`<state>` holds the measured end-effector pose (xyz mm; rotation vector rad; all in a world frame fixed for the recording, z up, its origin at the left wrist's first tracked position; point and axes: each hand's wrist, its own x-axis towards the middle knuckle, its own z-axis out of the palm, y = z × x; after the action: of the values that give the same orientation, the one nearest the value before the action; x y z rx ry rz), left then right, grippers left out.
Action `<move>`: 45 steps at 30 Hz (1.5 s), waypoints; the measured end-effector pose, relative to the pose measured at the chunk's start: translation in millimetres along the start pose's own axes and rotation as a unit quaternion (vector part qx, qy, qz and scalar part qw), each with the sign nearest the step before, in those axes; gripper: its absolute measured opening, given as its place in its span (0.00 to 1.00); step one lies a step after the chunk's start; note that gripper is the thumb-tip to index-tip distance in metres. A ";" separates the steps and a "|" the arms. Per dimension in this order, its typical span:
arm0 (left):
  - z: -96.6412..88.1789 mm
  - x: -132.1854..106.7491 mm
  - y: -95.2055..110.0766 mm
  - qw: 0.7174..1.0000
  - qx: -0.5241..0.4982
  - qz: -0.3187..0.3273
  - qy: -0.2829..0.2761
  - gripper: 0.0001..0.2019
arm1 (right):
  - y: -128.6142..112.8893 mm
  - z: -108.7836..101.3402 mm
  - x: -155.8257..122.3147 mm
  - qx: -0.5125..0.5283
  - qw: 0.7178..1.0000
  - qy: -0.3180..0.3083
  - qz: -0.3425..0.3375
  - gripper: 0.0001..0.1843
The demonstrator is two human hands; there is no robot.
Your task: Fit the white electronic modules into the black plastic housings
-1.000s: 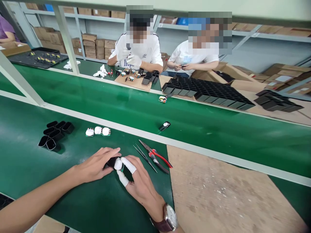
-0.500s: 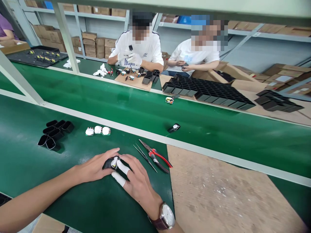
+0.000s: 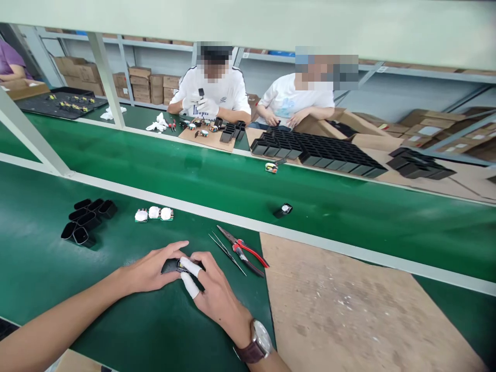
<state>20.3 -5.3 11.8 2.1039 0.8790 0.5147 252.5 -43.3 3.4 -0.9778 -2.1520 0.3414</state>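
My left hand [image 3: 149, 269] is closed around a small black plastic case [image 3: 169, 266], which lies on its side on the green worktop. At the case's right-hand mouth, a circuit board [image 3: 180, 265] shows a bit of yellow and metal. My right hand [image 3: 219, 292], white finger cots on two fingers, presses on the board at that mouth. Its fingers hide most of the board. Just right of my hands lie tweezers [image 3: 228, 254] and red-handled pliers [image 3: 244, 250]. Three circuit boards with white blobs [image 3: 154, 212] sit farther back on the worktop.
Several open black cases [image 3: 87, 219] stand at the left. A cardboard sheet [image 3: 349, 315] covers the right side. Beyond a pale rail [image 3: 217, 218], the green belt [image 3: 163, 160] carries a filled case [image 3: 284, 209] and a board [image 3: 272, 168]. Two co-workers sit opposite, near rows of black cases [image 3: 333, 152].
My right fingers have shifted over the board and now cover the white blob seen on it before. The filled case on the belt has turned or moved slightly. A co-worker's hands opposite have lowered.
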 end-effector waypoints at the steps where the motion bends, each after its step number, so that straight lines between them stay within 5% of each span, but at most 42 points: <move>1: 0.8 -0.1 -1.5 1.000 0.001 0.011 0.006 0.35 | -0.1 -1.1 0.8 -0.019 1.000 -0.011 -0.016 0.18; 4: 1.9 -0.6 -6.4 0.999 0.016 0.020 0.039 0.33 | 5.9 -5.8 2.2 -0.082 0.996 -0.014 -0.032 0.19; 8: 1.0 1.1 -12.9 0.996 0.021 -0.006 0.089 0.30 | 27.7 -9.4 -2.5 -0.242 0.966 0.078 0.045 0.20; 12: -1.6 5.5 -14.6 0.995 0.018 -0.010 0.099 0.22 | 41.7 -6.9 -8.2 -0.333 0.936 0.081 0.079 0.21; 20: 0.5 4.0 -11.0 0.988 0.011 0.064 0.141 0.13 | 13.8 -7.3 -6.5 -0.187 0.980 0.069 0.009 0.13; 34: 4.0 2.8 -10.0 0.977 0.027 0.146 0.154 0.15 | 0.1 -12.3 0.8 -0.244 0.967 0.051 -0.054 0.15; 45: 4.8 1.7 -12.7 0.977 0.002 0.178 0.116 0.18 | -5.0 -11.0 0.3 -0.194 0.978 0.030 -0.075 0.14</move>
<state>19.1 -0.7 -1.0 2.2458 0.6263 0.9622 257.6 -47.1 13.7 -1.0104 -2.2664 -0.1867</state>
